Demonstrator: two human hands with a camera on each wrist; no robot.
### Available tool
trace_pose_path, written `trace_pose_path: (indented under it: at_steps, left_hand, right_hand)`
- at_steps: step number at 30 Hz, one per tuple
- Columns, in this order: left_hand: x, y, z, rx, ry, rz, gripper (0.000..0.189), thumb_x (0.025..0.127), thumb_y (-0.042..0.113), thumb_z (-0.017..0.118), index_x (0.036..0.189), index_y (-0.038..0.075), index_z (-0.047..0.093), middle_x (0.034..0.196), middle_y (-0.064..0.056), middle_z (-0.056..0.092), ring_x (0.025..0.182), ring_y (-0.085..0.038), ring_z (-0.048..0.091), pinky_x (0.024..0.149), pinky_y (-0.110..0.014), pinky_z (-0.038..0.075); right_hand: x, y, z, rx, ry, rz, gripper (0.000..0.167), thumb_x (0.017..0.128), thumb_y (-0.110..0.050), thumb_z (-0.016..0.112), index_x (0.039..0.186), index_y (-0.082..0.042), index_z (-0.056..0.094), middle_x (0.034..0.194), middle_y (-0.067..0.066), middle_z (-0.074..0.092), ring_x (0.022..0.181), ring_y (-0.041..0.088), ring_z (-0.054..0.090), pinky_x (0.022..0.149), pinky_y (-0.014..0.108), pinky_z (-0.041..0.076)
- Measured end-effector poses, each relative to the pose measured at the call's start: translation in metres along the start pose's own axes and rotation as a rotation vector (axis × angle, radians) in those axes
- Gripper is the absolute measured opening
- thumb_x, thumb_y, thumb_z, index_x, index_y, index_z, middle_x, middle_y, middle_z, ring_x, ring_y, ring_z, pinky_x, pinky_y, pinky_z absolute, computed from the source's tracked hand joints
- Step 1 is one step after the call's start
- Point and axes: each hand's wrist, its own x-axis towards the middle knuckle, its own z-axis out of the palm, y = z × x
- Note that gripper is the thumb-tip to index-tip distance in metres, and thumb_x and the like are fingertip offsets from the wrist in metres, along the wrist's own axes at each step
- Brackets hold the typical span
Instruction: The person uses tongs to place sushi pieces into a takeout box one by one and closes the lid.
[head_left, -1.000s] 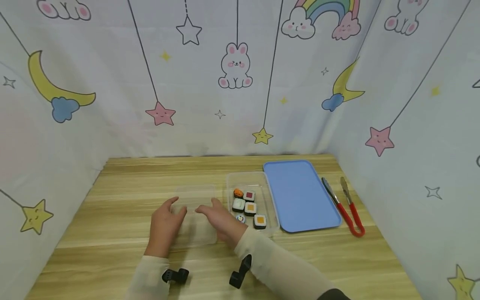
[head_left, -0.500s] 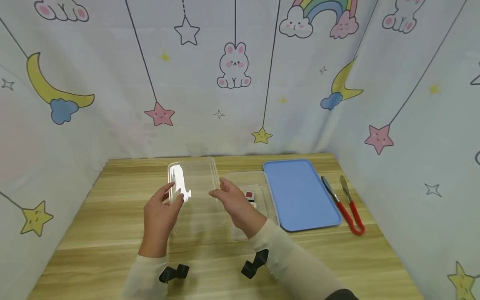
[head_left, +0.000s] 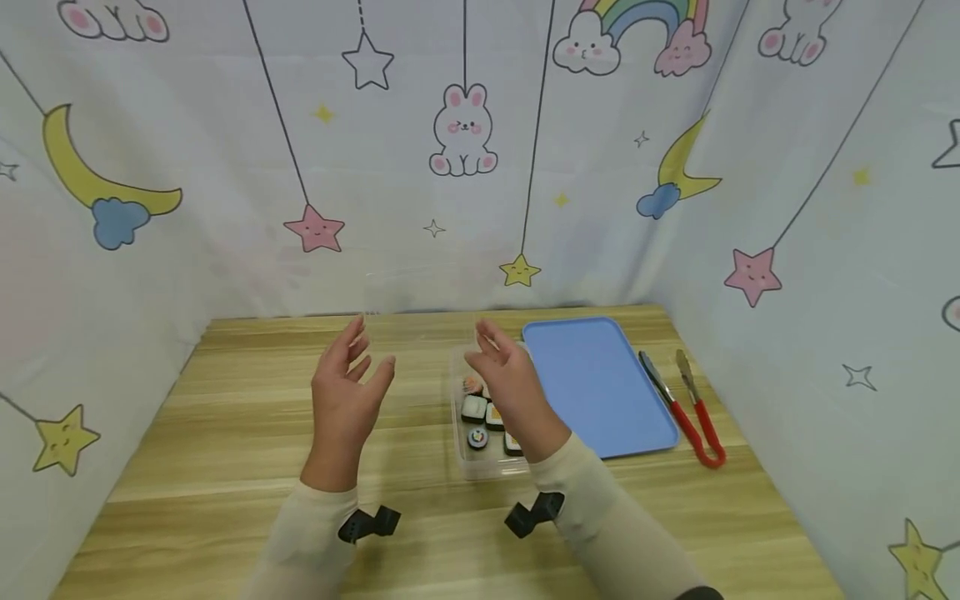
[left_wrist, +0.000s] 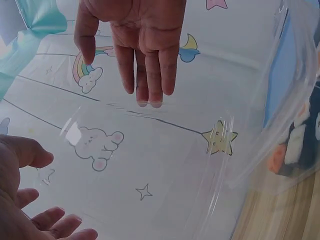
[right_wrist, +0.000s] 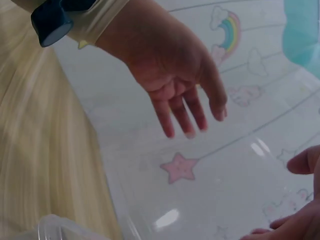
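Between my two hands stands a clear plastic lid (left_wrist: 170,165), tilted up, its outline faint against the patterned cloth. My left hand (head_left: 345,404) is at its left side, fingers fairly straight and thumb apart. My right hand (head_left: 517,392) faces it from the other side; in the left wrist view its straight fingertips reach the lid's edge. Exact contact at the left fingers cannot be made out. Below and right of the lid, a clear plastic box (head_left: 468,472) holds several sushi pieces (head_left: 474,408). My right hand and wrist hide part of the box.
A blue tray (head_left: 600,387) lies to the right of the box. Beyond it rest tongs with red handles (head_left: 705,429), near the table's right edge. Patterned cloth (head_left: 405,183) hangs behind and at both sides of the wooden table (head_left: 225,417).
The clear lid has come up off the table between my hands and tilted upright. Both hands have risen and moved forward, with their fingers straighter now. Box, tray and tongs stayed put.
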Motion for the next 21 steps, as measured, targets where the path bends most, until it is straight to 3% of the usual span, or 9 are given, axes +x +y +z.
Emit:
trace_pose_path:
  at_steps: [1,3,4,5,8,14,19,21]
  left_hand:
    - [0.0,0.002,0.002,-0.015,-0.007,0.007,0.067,0.095,0.008,0.075,0.156,0.018,0.048,0.151,-0.01,0.048,0.14,-0.026,0.049,0.113,-0.042,0.045]
    - [0.0,0.004,0.005,-0.043,-0.025,0.021,0.07,0.095,0.007,0.074,0.158,0.018,0.045,0.151,-0.011,0.048,0.141,-0.025,0.049,0.114,-0.041,0.044]
    - [0.0,0.006,0.007,-0.053,-0.034,0.025,0.071,0.095,0.006,0.074,0.159,0.018,0.043,0.15,-0.011,0.047,0.141,-0.025,0.049,0.114,-0.04,0.043]
    - [0.001,0.007,0.009,-0.064,-0.042,0.03,0.072,0.095,0.005,0.074,0.159,0.018,0.043,0.149,-0.011,0.047,0.142,-0.025,0.048,0.114,-0.039,0.043]
    - [0.001,0.009,0.014,-0.076,-0.071,0.048,0.073,0.095,0.003,0.073,0.159,0.016,0.042,0.146,-0.011,0.046,0.142,-0.024,0.047,0.114,-0.037,0.043]
    - [-0.004,0.008,0.023,-0.119,-0.112,0.078,0.067,0.096,-0.002,0.07,0.157,0.006,0.043,0.144,-0.015,0.045,0.143,-0.025,0.046,0.115,-0.034,0.04]
    - [-0.012,0.001,0.029,-0.207,-0.165,0.086,0.048,0.105,0.003,0.056,0.151,-0.001,0.041,0.152,-0.016,0.041,0.147,-0.028,0.041,0.116,-0.028,0.038]
    - [-0.016,-0.001,0.03,-0.242,-0.192,0.093,0.041,0.109,0.01,0.048,0.148,-0.003,0.04,0.156,-0.018,0.038,0.149,-0.031,0.039,0.118,-0.034,0.036]
  right_hand:
    - [-0.001,-0.001,-0.003,-0.011,0.011,-0.003,0.067,0.104,-0.024,0.061,0.164,-0.021,0.03,0.168,-0.006,0.03,0.153,0.009,0.03,0.087,0.029,0.051]
    - [-0.001,0.0,-0.008,-0.016,0.02,-0.03,0.065,0.105,-0.024,0.06,0.164,-0.022,0.031,0.168,-0.007,0.03,0.153,0.009,0.03,0.085,0.029,0.052]
    - [-0.001,0.001,-0.011,-0.012,0.021,-0.05,0.065,0.105,-0.023,0.06,0.164,-0.021,0.031,0.168,-0.006,0.029,0.153,0.011,0.03,0.087,0.031,0.053]
    - [-0.001,0.002,-0.013,-0.009,0.023,-0.063,0.064,0.106,-0.022,0.06,0.163,-0.022,0.032,0.168,-0.005,0.029,0.153,0.011,0.029,0.101,0.034,0.051]
    - [0.0,0.003,-0.02,-0.005,0.029,-0.121,0.062,0.106,-0.019,0.058,0.163,-0.019,0.032,0.169,-0.001,0.028,0.154,0.015,0.028,0.12,0.04,0.034]
    - [0.001,0.006,-0.032,0.038,0.061,-0.171,0.054,0.11,-0.022,0.05,0.161,-0.012,0.036,0.168,0.005,0.029,0.154,0.017,0.029,0.124,0.043,0.028]
    - [0.0,0.011,-0.041,0.161,0.084,-0.197,0.056,0.111,-0.029,0.042,0.155,0.006,0.036,0.163,0.018,0.03,0.154,0.032,0.028,0.125,0.045,0.025]
    - [0.0,0.013,-0.044,0.199,0.101,-0.201,0.055,0.111,-0.031,0.04,0.149,0.008,0.04,0.16,0.021,0.031,0.151,0.037,0.032,0.125,0.047,0.026]
